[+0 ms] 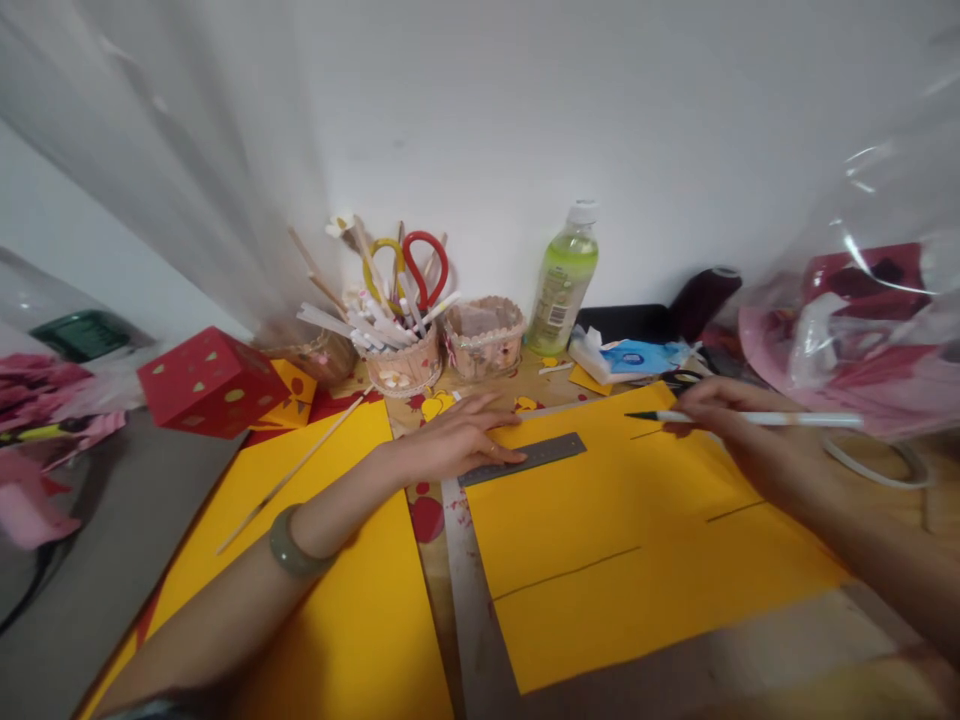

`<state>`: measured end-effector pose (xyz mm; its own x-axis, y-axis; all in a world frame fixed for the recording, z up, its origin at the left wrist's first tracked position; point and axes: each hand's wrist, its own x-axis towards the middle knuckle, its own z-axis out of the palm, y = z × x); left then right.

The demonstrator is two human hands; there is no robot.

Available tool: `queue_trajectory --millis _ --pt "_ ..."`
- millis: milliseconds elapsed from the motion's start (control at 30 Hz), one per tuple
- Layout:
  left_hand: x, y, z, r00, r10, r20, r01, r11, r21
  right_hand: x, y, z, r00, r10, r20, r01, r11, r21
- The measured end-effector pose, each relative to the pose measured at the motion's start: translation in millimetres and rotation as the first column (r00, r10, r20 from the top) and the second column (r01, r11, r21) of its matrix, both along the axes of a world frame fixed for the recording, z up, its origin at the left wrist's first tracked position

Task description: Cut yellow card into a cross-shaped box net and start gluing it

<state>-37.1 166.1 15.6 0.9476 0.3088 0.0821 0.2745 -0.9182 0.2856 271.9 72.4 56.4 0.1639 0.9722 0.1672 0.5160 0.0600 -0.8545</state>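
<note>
My left hand (457, 440) lies flat with its fingers stretched out, the fingertips resting on a grey metal ruler (551, 452). The ruler lies across the upper left part of a yellow sheet (592, 620). My right hand (739, 420) is closed around a white marker (795, 419), held nearly level above the sheet's upper right, its dark tip pointing left. Whether the tip touches the paper I cannot tell. Short dark lines are drawn on the sheet. Under my left forearm is a second yellow sheet (360, 600), with a thin wooden stick (292, 468) on it.
Along the wall stand a basket of markers (401, 368) with scissors (427, 270), a smaller basket (486, 345) and a green drink bottle (564, 285). A tissue pack (637, 357) lies behind my right hand. On the left is a red box (210, 385).
</note>
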Motion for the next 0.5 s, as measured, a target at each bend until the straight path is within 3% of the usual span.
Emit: queue_trajectory --millis 167,300,400,500 --pt "2.5 -5.6 3.3 0.998 0.027 0.049 -0.027 0.999 -0.018 40.9 -35.6 25.0 0.972 -0.217 -0.092 0.231 0.955 0.184" --pt "9.4 -8.9 4.1 0.995 0.058 0.084 -0.059 0.998 0.007 69.9 -69.5 34.2 0.904 -0.423 0.062 0.394 0.881 0.261" --pt "15.3 -9.6 5.7 0.988 0.071 0.136 -0.071 0.997 -0.005 84.1 -80.0 29.9 0.871 -0.404 0.279 0.346 0.908 0.235" --pt "19.2 -10.3 13.3 0.984 0.087 0.157 -0.091 0.996 0.016 91.3 -70.9 17.4 0.837 -0.211 0.504 0.148 0.975 0.163"
